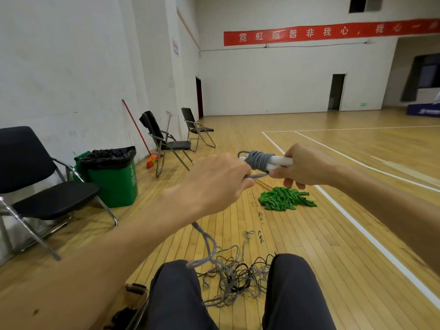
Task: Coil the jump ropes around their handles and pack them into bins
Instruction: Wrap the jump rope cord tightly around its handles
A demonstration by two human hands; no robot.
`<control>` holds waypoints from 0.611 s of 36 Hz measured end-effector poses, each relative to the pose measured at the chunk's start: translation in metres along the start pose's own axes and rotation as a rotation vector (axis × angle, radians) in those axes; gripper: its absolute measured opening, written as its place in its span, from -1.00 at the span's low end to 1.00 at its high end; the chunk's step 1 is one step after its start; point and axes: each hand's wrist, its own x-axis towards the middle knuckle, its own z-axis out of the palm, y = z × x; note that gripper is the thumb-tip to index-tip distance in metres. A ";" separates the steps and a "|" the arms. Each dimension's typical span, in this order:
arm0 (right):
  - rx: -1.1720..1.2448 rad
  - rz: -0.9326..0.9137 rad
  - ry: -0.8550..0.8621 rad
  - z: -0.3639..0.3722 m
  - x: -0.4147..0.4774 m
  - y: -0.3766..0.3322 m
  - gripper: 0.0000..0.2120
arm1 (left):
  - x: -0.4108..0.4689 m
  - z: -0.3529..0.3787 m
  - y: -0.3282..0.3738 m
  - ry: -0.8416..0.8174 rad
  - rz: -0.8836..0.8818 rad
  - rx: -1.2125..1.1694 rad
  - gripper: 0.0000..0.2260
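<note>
Mid-coil, my right hand (307, 166) grips the white handles (282, 160) while my left hand (214, 184), just beside it, holds the grey rope (258, 160) taut; next, I think, another wrap around.

Ropes (234, 279) on floor (321, 246) between knees

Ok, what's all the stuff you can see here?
handles: two, white, held up ahead
rope: one, grey, partly coiled round the handles
loose ropes: tangle, grey and dark, floor between legs
pile of strips: one, green, floor ahead
bin: one, green, black bag, left wall
chairs: three, black, left wall
broom: one, red stick, against wall
banner: one, red, far wall
legs: two, dark trousers, bottom
left grip: one, holds the rope
right grip: one, holds the handles
</note>
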 end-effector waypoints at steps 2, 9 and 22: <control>-0.014 0.014 -0.014 0.000 -0.001 0.000 -0.75 | 0.003 -0.005 -0.002 0.016 0.036 0.025 -0.73; -0.086 -0.002 -0.197 -0.003 -0.012 -0.014 -0.77 | 0.022 -0.032 -0.010 -0.018 0.145 0.072 -0.75; -0.170 -0.253 -0.537 -0.014 -0.053 -0.046 -0.80 | 0.041 -0.061 -0.025 -0.225 0.175 -0.226 -0.85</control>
